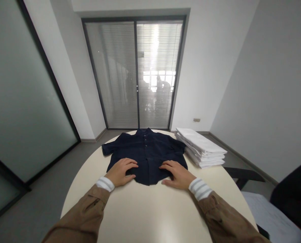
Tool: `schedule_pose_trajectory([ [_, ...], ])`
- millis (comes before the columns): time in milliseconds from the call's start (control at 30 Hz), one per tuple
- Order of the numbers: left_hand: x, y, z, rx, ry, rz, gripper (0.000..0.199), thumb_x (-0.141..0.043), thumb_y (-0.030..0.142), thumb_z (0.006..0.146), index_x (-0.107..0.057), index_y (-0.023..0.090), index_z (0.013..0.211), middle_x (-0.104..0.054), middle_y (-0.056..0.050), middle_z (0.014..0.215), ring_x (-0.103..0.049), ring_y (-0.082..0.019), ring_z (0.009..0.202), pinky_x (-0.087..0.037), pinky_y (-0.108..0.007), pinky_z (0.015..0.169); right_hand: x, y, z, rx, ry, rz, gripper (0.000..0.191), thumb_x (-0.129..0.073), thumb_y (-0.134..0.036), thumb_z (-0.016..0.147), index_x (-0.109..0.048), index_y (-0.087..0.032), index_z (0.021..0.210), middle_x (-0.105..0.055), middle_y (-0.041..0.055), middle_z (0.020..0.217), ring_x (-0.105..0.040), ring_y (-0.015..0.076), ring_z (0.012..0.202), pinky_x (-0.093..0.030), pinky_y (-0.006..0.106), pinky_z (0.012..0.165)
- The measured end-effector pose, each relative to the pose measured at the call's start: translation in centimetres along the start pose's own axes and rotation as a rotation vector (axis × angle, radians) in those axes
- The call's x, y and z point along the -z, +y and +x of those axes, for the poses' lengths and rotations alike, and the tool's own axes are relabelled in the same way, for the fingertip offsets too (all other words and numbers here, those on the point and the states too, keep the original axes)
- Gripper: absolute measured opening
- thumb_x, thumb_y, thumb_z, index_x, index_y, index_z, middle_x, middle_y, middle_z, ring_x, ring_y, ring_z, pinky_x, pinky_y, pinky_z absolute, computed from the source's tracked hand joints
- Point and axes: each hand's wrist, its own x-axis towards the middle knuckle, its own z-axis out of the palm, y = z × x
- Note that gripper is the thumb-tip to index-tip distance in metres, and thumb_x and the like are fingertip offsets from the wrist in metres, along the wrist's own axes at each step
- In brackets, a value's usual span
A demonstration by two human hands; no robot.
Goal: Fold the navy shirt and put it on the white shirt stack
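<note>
A dark navy short-sleeved shirt (pixel 145 152) lies spread flat on the table, front side up, its collar at the far edge and its hem toward me. Small buttons run down from the collar. My left hand (pixel 122 171) rests at the shirt's lower left, fingers reaching over the hem and thumb apart. At the lower right, my right hand (pixel 177 174) lies with its fingertips on the cloth and its thumb near the tabletop. Both hands are open and hold nothing.
The shirt lies on a round cream table (pixel 150 212). A stack of folded white cloths (pixel 202 148) stands at its right, close to the shirt's sleeve. A black chair (pixel 294 195) is at the right. Beyond the table is a glass door with blinds (pixel 137 74).
</note>
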Motion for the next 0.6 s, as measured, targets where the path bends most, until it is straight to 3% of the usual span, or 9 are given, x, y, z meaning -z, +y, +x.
schedule_pose_trajectory([
  [167, -0.1, -0.5, 0.0, 0.034, -0.035, -0.018, 0.007, -0.066, 0.029, 0.088, -0.067, 0.022, 0.090, -0.070, -0.006, 0.120, -0.062, -0.024, 0.111, -0.045, -0.043, 0.100, -0.4, 0.5, 0.1, -0.016, -0.014, -0.001, 0.029, -0.053, -0.045, 0.097, -0.071, -0.023, 0.105, -0.065, 0.0092, 0.117, -0.060, 0.0239, 0.108, -0.045, 0.039, 0.094],
  [267, 0.2, 0.0, 0.2, 0.064, -0.006, -0.023, 0.015, -0.060, 0.034, 0.093, -0.065, 0.022, 0.087, -0.070, -0.008, 0.116, -0.062, -0.024, 0.109, -0.044, -0.039, 0.098, 0.0, 0.4, 0.3, -0.050, -0.006, -0.017, 0.033, -0.043, -0.043, 0.102, -0.069, -0.022, 0.100, -0.069, 0.0078, 0.104, -0.063, 0.0224, 0.098, -0.045, 0.036, 0.087],
  [367, 0.8, 0.9, 0.4, 0.157, 0.002, -0.008, 0.024, -0.050, 0.038, 0.098, -0.064, 0.022, 0.088, -0.074, -0.007, 0.097, -0.067, -0.023, 0.093, -0.047, -0.034, 0.086, 0.7, 0.3, 0.4, -0.148, 0.045, 0.031, 0.037, -0.036, -0.044, 0.104, -0.065, -0.022, 0.103, -0.070, 0.0069, 0.096, -0.064, 0.0217, 0.090, -0.045, 0.033, 0.080],
  [467, 1.7, 2.3, 0.7, 0.240, -0.053, 0.034, 0.032, -0.042, 0.042, 0.101, -0.064, 0.022, 0.087, -0.069, -0.004, 0.074, -0.067, -0.020, 0.071, -0.044, -0.030, 0.069, 1.7, 0.1, 0.3, -0.213, 0.078, 0.118, 0.042, -0.033, -0.049, 0.104, -0.064, -0.022, 0.096, -0.067, 0.0039, 0.083, -0.063, 0.0194, 0.078, -0.043, 0.030, 0.073],
  [600, 2.8, 5.1, 1.2, 0.210, -0.144, 0.012, 0.032, -0.045, 0.042, 0.098, -0.062, 0.022, 0.080, -0.067, -0.001, 0.068, -0.064, -0.018, 0.066, -0.039, -0.028, 0.064, 3.4, 0.0, -0.2, -0.249, 0.018, 0.368, 0.053, -0.036, -0.060, 0.100, -0.067, -0.020, 0.083, -0.062, 0.0000, 0.071, -0.057, 0.0161, 0.068, -0.042, 0.028, 0.066],
])
